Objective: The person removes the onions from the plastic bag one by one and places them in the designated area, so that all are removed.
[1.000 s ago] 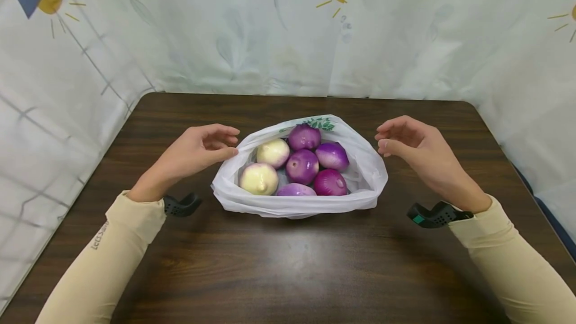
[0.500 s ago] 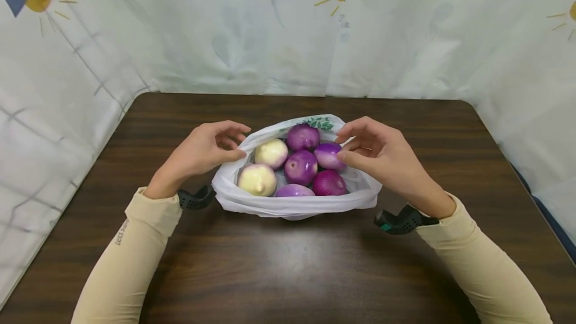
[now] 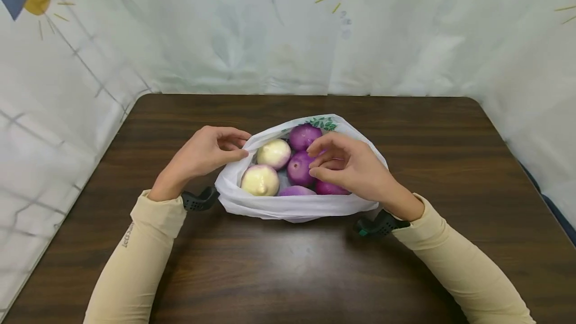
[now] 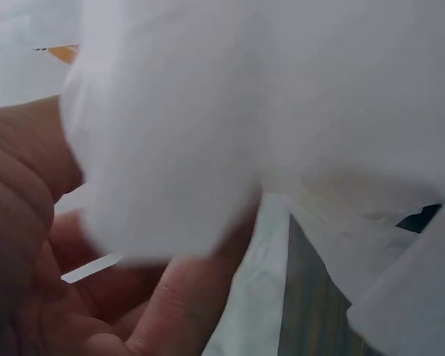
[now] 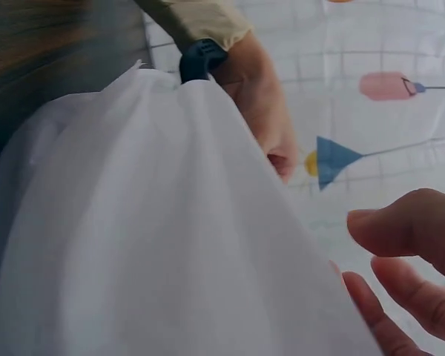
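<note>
A white plastic bag (image 3: 297, 208), its mouth wide and upward, holds several purple onions (image 3: 300, 169) and two pale onions (image 3: 260, 180). My left hand (image 3: 209, 149) is at the bag's left rim, thumb and fingers apart and lightly bent; the rim seems to touch the fingertips. In the left wrist view white film covers part of the thumb and fingers (image 4: 182, 304). Over the bag's right half hovers my right hand (image 3: 353, 164), thumb and fingers parted with nothing between them. It hides some onions below. The right wrist view has its thumb (image 5: 400, 222) apart from the fingers.
The bag stands on a dark wood-grain table (image 3: 279, 269). Behind and beside the table hangs a pale printed curtain (image 3: 180, 29). Black bands (image 3: 200, 199) sit on both wrists.
My right hand has moved left from beside the bag to over the onions. The left hand has shifted slightly right, to the bag's rim. The bag has barely moved.
</note>
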Motion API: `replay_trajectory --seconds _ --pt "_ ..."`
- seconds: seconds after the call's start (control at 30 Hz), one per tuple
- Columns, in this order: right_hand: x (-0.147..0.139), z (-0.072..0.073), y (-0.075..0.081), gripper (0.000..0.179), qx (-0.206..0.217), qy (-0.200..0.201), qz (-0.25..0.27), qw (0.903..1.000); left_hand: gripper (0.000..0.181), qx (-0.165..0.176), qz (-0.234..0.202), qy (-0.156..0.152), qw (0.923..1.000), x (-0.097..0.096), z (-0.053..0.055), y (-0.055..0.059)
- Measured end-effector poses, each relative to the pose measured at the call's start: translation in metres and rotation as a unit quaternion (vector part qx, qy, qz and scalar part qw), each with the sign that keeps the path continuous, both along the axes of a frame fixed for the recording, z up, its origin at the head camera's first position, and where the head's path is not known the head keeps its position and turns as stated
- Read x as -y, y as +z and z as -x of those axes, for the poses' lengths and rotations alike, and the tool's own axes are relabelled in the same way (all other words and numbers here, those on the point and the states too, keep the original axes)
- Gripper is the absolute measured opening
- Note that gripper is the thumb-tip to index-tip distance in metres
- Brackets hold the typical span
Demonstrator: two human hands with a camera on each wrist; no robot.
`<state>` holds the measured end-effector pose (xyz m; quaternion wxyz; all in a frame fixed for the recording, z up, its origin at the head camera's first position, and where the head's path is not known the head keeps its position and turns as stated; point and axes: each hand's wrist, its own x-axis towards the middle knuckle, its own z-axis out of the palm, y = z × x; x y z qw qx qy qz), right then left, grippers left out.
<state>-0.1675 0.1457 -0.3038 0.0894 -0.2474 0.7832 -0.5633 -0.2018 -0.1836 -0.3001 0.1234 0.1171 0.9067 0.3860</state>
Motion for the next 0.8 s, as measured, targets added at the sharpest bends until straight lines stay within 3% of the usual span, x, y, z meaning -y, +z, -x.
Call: replay_trajectory --seconds 0.13,0.33,0.6,0.8 --pt "0.002 0.0 -0.011 0.037 0.006 0.015 -0.006 0.9998 0.039 0.014 0.016 -0.003 0.9998 -0.001 -0.001 -0.001" --pt "0.004 0.002 -0.022 0.041 -0.008 0.029 -0.015 0.9994 0.043 -0.01 0.017 -0.015 0.9997 -0.003 -0.002 0.001" --pt "0.008 0.003 -0.033 0.048 -0.002 0.051 -0.028 0.9983 0.034 -0.017 0.021 0.007 0.9996 0.004 -0.005 0.002" --pt "0.008 0.004 -0.035 0.052 -0.012 0.07 -0.063 0.9955 0.03 -0.026 -0.009 0.015 0.9995 0.004 -0.003 0.0"
